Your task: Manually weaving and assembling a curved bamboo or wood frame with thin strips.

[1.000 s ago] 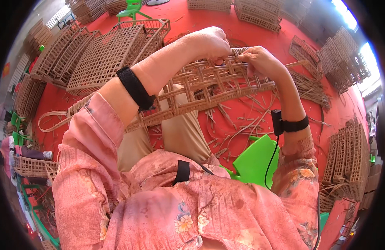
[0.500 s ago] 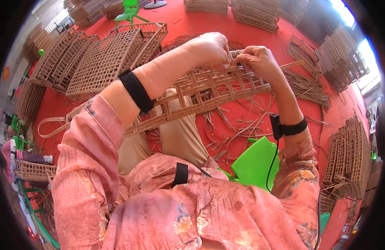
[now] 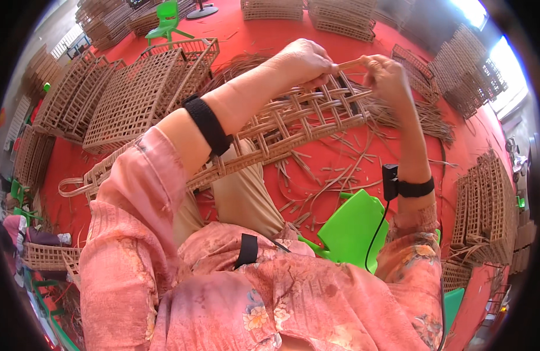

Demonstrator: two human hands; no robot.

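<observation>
A woven rattan basket (image 3: 281, 143) with an open lattice rests tilted across my knees, and a loop sticks out at its left end. Above its far edge, my left hand (image 3: 305, 63) is closed, pinching a flat tan rattan strip (image 3: 350, 64). My right hand (image 3: 389, 77), a little blurred, grips the same strip a short way to the right. The strip spans the gap between my hands. My left forearm hides part of the basket, and the left fingertips are partly covered by the hand itself.
Finished lattice baskets (image 3: 132, 96) stand at left, with another stack (image 3: 485, 213) at right. Loose rattan strips (image 3: 419, 120) and offcuts lie on the red floor (image 3: 317, 175). A green plastic chair (image 3: 355, 228) is near my right side; another green chair (image 3: 166, 23) stands far off.
My hands have moved apart, the right one lifting up and to the right. A strip now shows stretched between them above the basket edge. The view has shifted slightly.
</observation>
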